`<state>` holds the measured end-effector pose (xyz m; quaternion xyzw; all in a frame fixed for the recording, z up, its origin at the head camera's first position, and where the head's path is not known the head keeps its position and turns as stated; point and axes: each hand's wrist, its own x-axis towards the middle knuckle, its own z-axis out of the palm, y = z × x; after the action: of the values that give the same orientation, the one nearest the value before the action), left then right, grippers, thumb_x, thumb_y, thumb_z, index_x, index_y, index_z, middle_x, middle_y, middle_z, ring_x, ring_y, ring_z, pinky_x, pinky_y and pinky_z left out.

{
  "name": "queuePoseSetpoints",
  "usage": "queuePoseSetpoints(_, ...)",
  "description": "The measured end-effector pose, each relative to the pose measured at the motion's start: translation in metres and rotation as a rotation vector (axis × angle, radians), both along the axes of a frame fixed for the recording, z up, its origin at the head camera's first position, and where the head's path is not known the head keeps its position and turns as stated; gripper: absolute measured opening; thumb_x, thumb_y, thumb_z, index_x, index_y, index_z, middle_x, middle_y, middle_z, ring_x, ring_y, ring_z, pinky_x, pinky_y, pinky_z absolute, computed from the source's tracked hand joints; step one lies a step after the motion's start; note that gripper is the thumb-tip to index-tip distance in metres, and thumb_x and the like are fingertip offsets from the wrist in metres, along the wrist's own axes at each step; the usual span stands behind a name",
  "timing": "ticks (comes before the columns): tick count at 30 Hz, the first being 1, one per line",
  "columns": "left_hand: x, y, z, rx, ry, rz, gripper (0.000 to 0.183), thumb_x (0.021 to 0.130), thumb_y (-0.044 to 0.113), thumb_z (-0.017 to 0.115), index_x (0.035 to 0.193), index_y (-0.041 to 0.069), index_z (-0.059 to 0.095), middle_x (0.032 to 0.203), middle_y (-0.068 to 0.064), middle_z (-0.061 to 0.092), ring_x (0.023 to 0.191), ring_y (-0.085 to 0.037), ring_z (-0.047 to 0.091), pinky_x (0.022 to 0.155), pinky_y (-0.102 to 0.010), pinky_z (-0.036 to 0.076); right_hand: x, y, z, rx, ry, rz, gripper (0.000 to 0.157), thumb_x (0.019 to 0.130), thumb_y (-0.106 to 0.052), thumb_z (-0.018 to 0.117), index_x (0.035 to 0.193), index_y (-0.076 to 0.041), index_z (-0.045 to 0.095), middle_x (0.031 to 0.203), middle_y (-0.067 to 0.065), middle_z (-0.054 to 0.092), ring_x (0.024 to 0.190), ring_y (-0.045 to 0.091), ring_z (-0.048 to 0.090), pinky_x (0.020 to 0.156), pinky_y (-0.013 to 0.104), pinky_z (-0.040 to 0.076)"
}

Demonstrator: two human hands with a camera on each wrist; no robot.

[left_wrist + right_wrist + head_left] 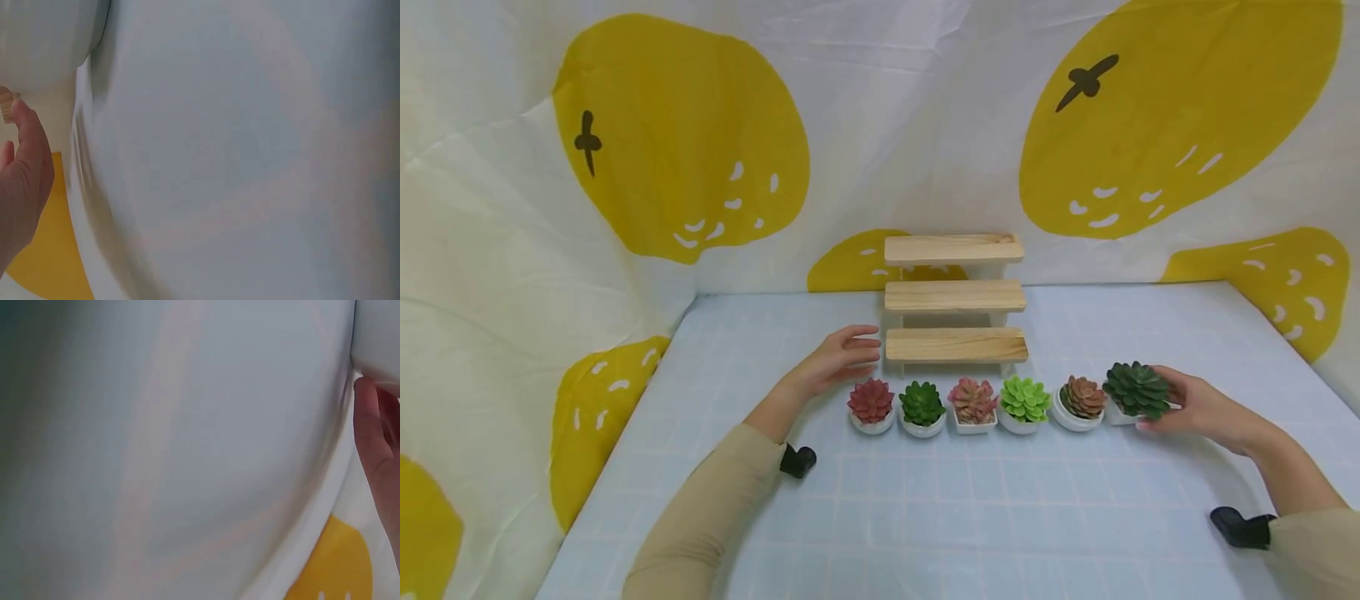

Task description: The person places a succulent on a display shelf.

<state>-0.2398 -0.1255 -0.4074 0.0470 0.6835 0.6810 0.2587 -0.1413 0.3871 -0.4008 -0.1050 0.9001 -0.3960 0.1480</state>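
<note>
Several small artificial succulents in white pots stand in a row on the table. My right hand (1195,404) grips the rightmost one, a dark green potted succulent (1137,390), thumb at the front and fingers behind; in the right wrist view its white pot (378,340) meets the fingertips. My left hand (842,358) holds nothing, fingers stretched toward the left end of a three-tier wooden display stand (957,345). Just below that hand sits a dark red succulent (871,402). In the left wrist view the hand (28,172) shows at the left edge, near a white pot (50,37).
Between the two end plants are a green succulent (922,404), a pink one (973,402), a bright green one (1025,400) and a brownish one (1082,398). A pale checked cloth (925,517) covers the table. Behind the stand hangs a white curtain (910,125) with yellow fruit prints.
</note>
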Motion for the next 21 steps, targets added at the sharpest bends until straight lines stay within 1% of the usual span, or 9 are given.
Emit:
queuePoseSetpoints(1, -0.001, 0.002, 0.000, 0.000, 0.001, 0.001, 0.054, 0.092, 0.009, 0.058, 0.141, 0.007, 0.036, 0.139, -0.017, 0.043, 0.118, -0.030, 0.049, 0.097, -0.039, 0.045, -0.001, -0.001, 0.000, 0.001, -0.001, -0.004, 0.083, 0.076, -0.014, 0.076, 0.137, 0.011, 0.026, 0.131, 0.018, 0.044, 0.096, -0.023, 0.033, 0.076, 0.008, 0.042)
queuePoseSetpoints(2, -0.001, 0.004, 0.000, 0.002, -0.001, 0.002, 0.053, 0.092, 0.009, 0.058, 0.141, 0.006, 0.036, 0.138, -0.018, 0.043, 0.117, -0.030, 0.050, 0.097, -0.039, 0.044, -0.001, -0.001, 0.000, -0.004, 0.003, -0.005, 0.083, 0.075, -0.013, 0.077, 0.137, 0.011, 0.027, 0.129, 0.013, 0.047, 0.097, -0.022, 0.035, 0.076, 0.008, 0.042)
queuePoseSetpoints(4, -0.002, 0.008, 0.001, 0.002, -0.008, 0.007, 0.053, 0.092, 0.008, 0.057, 0.141, 0.006, 0.036, 0.137, -0.018, 0.043, 0.115, -0.028, 0.052, 0.097, -0.040, 0.044, -0.002, -0.002, -0.001, -0.023, 0.005, -0.008, 0.082, 0.074, -0.011, 0.078, 0.135, 0.012, 0.028, 0.122, -0.002, 0.050, 0.096, -0.020, 0.039, 0.076, 0.009, 0.043)
queuePoseSetpoints(7, -0.003, 0.012, 0.002, -0.001, -0.016, 0.010, 0.053, 0.092, 0.006, 0.057, 0.141, 0.007, 0.037, 0.137, -0.019, 0.043, 0.110, -0.025, 0.054, 0.096, -0.040, 0.045, -0.003, -0.003, -0.002, -0.057, -0.003, -0.008, 0.081, 0.074, -0.009, 0.077, 0.135, 0.012, 0.028, 0.112, -0.022, 0.046, 0.096, -0.017, 0.043, 0.075, 0.010, 0.044)
queuePoseSetpoints(10, -0.003, 0.016, 0.003, 0.013, -0.034, 0.021, 0.053, 0.092, 0.004, 0.057, 0.140, 0.006, 0.037, 0.136, -0.020, 0.043, 0.103, -0.022, 0.055, 0.094, -0.039, 0.047, -0.004, -0.003, -0.003, -0.079, -0.020, -0.013, 0.082, 0.075, -0.009, 0.077, 0.136, 0.012, 0.026, 0.110, -0.025, 0.044, 0.095, -0.016, 0.044, 0.075, 0.011, 0.045)
queuePoseSetpoints(16, -0.003, 0.021, 0.002, 0.034, -0.045, 0.041, 0.052, 0.092, 0.000, 0.054, 0.141, 0.005, 0.037, 0.134, -0.021, 0.043, 0.093, -0.016, 0.057, 0.089, -0.034, 0.050, -0.004, -0.001, -0.003, -0.067, -0.047, -0.047, 0.084, 0.073, -0.013, 0.078, 0.135, 0.012, 0.027, 0.111, -0.023, 0.045, 0.094, -0.017, 0.044, 0.075, 0.011, 0.044)
queuePoseSetpoints(17, -0.003, 0.021, 0.002, 0.035, -0.046, 0.045, 0.052, 0.092, 0.000, 0.054, 0.141, 0.005, 0.037, 0.133, -0.021, 0.043, 0.091, -0.015, 0.057, 0.089, -0.034, 0.051, -0.004, 0.000, -0.003, -0.055, -0.054, -0.058, 0.085, 0.074, -0.014, 0.078, 0.135, 0.011, 0.026, 0.114, -0.017, 0.049, 0.094, -0.017, 0.043, 0.075, 0.011, 0.044)
queuePoseSetpoints(19, -0.003, 0.022, 0.001, 0.037, -0.050, 0.052, 0.052, 0.092, -0.001, 0.055, 0.140, 0.005, 0.038, 0.131, -0.021, 0.045, 0.089, -0.014, 0.058, 0.087, -0.032, 0.052, -0.004, 0.001, -0.002, -0.039, -0.063, -0.073, 0.087, 0.075, -0.015, 0.077, 0.137, 0.012, 0.023, 0.122, -0.001, 0.052, 0.093, -0.018, 0.043, 0.074, 0.011, 0.044)
queuePoseSetpoints(21, -0.003, 0.023, 0.001, 0.040, -0.054, 0.055, 0.052, 0.092, -0.001, 0.054, 0.140, 0.005, 0.038, 0.129, -0.020, 0.046, 0.087, -0.013, 0.058, 0.085, -0.030, 0.053, -0.005, 0.002, -0.001, -0.023, -0.067, -0.090, 0.084, 0.077, -0.015, 0.076, 0.137, 0.011, 0.023, 0.124, 0.006, 0.051, 0.092, -0.017, 0.043, 0.074, 0.013, 0.045)
